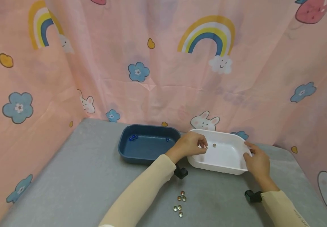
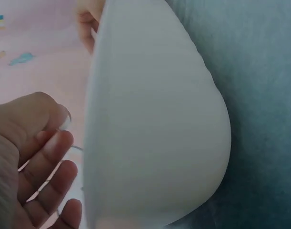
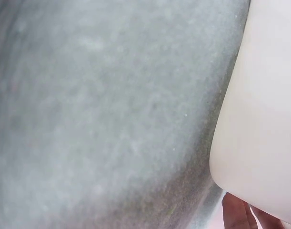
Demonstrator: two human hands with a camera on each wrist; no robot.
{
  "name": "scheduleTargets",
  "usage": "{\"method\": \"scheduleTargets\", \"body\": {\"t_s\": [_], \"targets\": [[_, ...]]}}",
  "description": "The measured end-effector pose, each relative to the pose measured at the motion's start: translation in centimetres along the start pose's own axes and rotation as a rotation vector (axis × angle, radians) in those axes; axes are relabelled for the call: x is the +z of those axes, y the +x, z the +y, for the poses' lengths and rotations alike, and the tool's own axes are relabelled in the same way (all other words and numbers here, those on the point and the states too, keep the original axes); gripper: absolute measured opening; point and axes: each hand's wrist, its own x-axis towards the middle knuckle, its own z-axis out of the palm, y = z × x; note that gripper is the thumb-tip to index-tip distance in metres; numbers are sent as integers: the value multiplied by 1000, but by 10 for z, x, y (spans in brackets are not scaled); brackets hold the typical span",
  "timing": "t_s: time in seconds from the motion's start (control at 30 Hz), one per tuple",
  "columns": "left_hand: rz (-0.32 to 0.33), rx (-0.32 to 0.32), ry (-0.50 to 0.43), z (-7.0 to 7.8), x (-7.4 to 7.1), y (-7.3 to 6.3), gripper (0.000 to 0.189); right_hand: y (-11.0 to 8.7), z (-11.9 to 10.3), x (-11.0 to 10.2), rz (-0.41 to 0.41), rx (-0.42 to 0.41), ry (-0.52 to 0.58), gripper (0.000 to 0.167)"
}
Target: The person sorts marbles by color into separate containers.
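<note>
My left hand is over the left side of a white tray. Its thumb and index finger are pinched together on what looks like a small glass marble, mostly hidden by the fingertips. The left wrist view shows this hand beside the tray's outer wall, its other fingers loosely bent. My right hand grips the tray's right rim, thumb and fingers on either side. Inside the tray lies one clear marble. In the right wrist view only fingers show under the tray's edge.
A dark blue tray stands left of the white one, with several blue marbles inside. Several clear, coloured-core marbles lie on the grey tabletop nearer me. A pink patterned curtain hangs behind the table.
</note>
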Motion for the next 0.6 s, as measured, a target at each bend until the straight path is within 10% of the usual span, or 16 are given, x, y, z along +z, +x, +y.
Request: {"method": "scheduleTargets", "body": {"t_s": [0.6], "targets": [[-101, -33, 111, -7, 24, 39, 5, 0, -1, 0, -2, -11, -7, 47]]}}
